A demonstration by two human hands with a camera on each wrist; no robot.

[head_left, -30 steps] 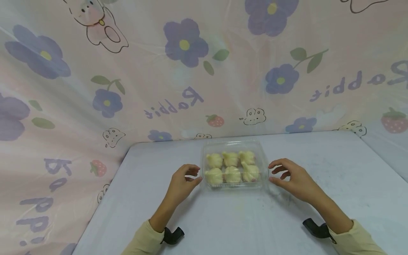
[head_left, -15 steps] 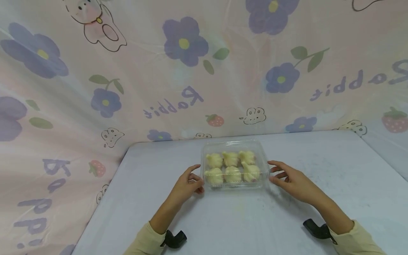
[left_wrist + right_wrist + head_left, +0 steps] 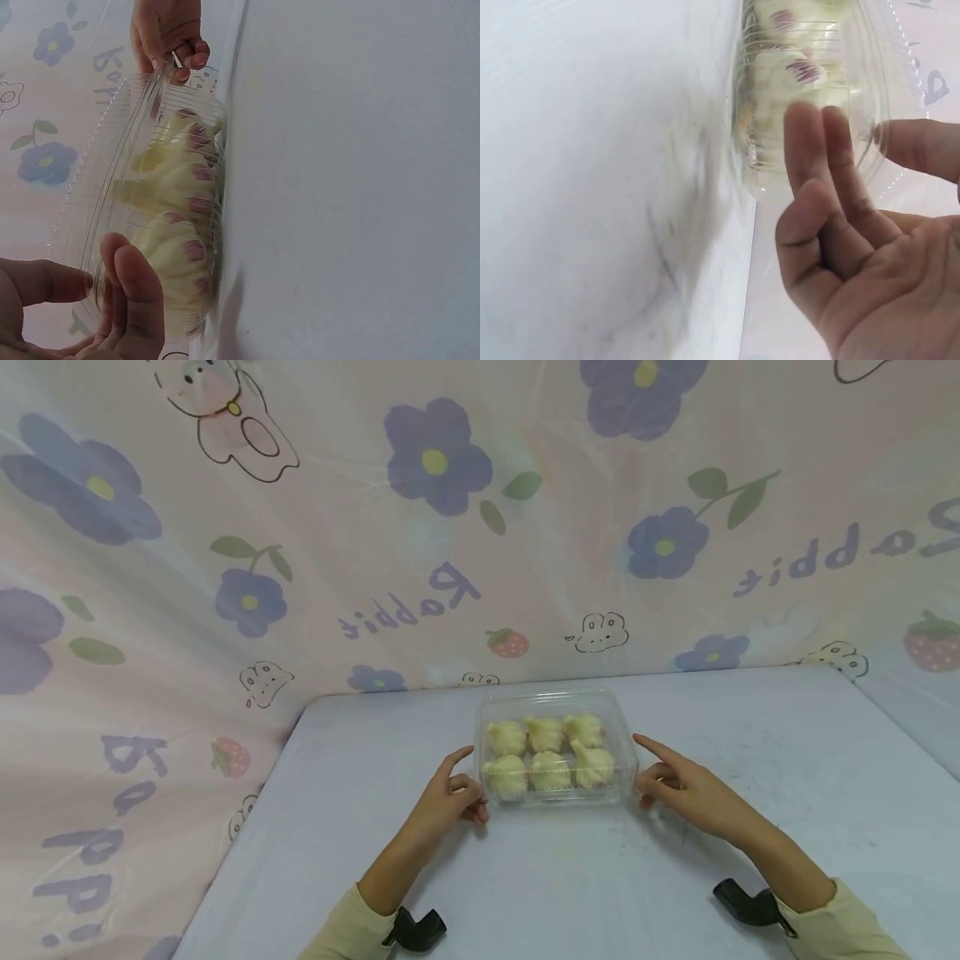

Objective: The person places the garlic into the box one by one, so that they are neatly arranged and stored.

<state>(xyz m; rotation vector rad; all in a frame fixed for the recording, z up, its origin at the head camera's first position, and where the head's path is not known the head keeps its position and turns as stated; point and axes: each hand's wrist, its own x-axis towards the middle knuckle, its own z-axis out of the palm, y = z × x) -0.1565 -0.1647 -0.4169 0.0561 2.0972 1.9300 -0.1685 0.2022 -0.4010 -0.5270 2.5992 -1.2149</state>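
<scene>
On the white table lies a clear plastic clamshell box [image 3: 551, 702], its lid down over several pale garlic bulbs [image 3: 551, 772] in two rows. The bulbs show purple marks at their bases in the left wrist view. At the box's left end my left hand [image 3: 442, 806] holds the rim, index finger stretched out and the other fingers curled. My right hand [image 3: 692, 789] does likewise at the right end, thumb and fingers on the box's edge. In the right wrist view one fingertip touches the rim [image 3: 883, 112] while other fingers lie along the side wall.
The white tabletop [image 3: 570, 885] runs around the box. Behind it and to the left hangs a pale curtain [image 3: 555, 543] with flowers, rabbits and strawberries. A black wrist mount [image 3: 418, 931] sits by the left cuff, another mount [image 3: 746, 902] by the right.
Both hands have closed in from just beside the box to its ends. Their index fingers have straightened while the other fingers curled in. The box has barely moved.
</scene>
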